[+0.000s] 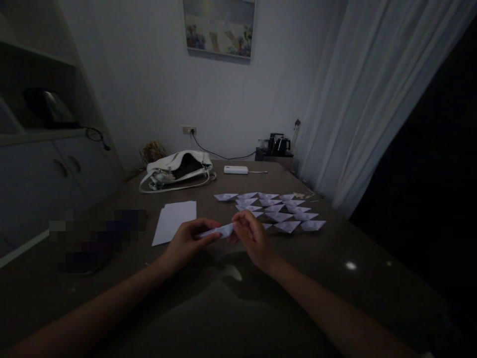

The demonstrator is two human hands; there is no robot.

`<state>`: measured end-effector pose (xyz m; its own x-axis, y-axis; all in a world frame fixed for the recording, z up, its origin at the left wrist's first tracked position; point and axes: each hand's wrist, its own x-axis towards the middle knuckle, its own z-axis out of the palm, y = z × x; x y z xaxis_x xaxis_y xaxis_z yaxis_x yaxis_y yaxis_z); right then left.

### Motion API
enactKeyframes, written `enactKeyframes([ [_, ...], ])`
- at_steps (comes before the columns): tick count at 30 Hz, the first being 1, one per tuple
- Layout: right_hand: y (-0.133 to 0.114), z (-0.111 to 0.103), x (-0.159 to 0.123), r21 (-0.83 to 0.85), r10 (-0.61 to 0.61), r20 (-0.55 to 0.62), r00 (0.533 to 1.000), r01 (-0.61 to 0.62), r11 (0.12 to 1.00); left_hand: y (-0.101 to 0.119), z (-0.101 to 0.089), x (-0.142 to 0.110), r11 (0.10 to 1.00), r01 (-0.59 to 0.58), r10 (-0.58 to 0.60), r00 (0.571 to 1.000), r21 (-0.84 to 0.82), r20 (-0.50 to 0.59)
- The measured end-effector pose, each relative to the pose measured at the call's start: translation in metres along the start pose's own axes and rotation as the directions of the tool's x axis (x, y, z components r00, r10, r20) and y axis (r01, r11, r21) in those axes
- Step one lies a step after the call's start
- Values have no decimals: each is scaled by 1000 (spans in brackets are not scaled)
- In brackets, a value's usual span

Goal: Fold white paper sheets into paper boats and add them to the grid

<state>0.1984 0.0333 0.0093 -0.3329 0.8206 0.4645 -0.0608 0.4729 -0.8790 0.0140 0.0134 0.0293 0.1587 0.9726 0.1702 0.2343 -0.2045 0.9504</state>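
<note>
The folded paper [219, 231] is small, white and narrow, with a wider part near its right end. It is at the center, above the worktop [357, 298]. Its long axis goes from about eight o'clock to two o'clock, tilted only slightly. The left hand [188, 239] comes from seven o'clock and pinches it between thumb and fingers. The right hand [255, 241] comes from four o'clock, its fingers closed narrowly on the other end. Paper boats [278, 217] stand in rows toward one o'clock.
</note>
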Motion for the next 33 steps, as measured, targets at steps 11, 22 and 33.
enactKeyframes([
  [11,3,-2,1,-215,86,131,988,-56,975,0,0,1,998,41,-37,995,-47,90],
  [22,6,-3,0,-259,74,150,986,-33,965,3,1,0,995,23,-7,989,-102,150],
  [33,8,-4,0,-280,98,118,988,-61,958,1,2,0,997,42,-53,978,59,200],
])
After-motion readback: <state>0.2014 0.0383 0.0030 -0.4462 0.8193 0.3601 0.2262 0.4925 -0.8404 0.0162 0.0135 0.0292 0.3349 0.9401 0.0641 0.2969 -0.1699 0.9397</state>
